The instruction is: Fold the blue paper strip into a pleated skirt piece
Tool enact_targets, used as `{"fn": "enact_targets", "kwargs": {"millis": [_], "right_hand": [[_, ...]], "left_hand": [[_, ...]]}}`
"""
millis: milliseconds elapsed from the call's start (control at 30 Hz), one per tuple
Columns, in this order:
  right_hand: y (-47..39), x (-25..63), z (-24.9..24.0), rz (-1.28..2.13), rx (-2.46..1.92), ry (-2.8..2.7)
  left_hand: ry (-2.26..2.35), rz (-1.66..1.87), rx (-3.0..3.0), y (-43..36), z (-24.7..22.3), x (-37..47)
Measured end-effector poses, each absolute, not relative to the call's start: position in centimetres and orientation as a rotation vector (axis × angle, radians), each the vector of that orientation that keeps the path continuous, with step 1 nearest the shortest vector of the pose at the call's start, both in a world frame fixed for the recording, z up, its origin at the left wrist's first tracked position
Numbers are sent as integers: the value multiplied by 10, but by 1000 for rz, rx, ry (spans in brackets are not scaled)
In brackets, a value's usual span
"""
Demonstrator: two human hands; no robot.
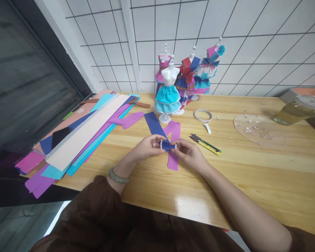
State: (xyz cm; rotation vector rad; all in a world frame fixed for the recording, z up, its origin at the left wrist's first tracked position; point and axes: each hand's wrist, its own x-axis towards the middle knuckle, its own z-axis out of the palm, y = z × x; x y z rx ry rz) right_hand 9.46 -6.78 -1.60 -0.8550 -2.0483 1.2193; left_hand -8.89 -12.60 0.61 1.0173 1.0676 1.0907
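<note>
Between my two hands is a small gathered navy bow (168,145) with white edging at both ends. My left hand (148,147) pinches its left end, fingers closed. At its right end, my right hand (187,151) pinches with thumb and fingers. Under and behind the bow lie a navy strip (154,123) and a purple strip (176,130) on the table. Yellow-handled thread snips (206,144) rest to the right of my right hand. Straight ahead stands a white mini dress form (170,75) wearing a tiered turquoise skirt (167,99).
Several dressed mini forms (191,75) stand against the tiled wall. A tape roll (203,115) lies right of centre. Farther right are a clear plate (259,130) with small bits and a cup of yellowish liquid (295,110). Stacked coloured sheets (86,131) and a phone (61,137) fill the left.
</note>
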Motion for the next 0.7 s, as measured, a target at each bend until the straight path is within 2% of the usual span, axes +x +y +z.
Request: {"fn": "enact_targets", "kwargs": {"millis": [300,700], "right_hand": [[-66,96,-19,1285,-850,-2018],[-65,96,-17,1374,-868,-1983]], "left_hand": [[1026,1012,1175,-130,13,-89],[1252,1032,1304,-128,10,-91]]}}
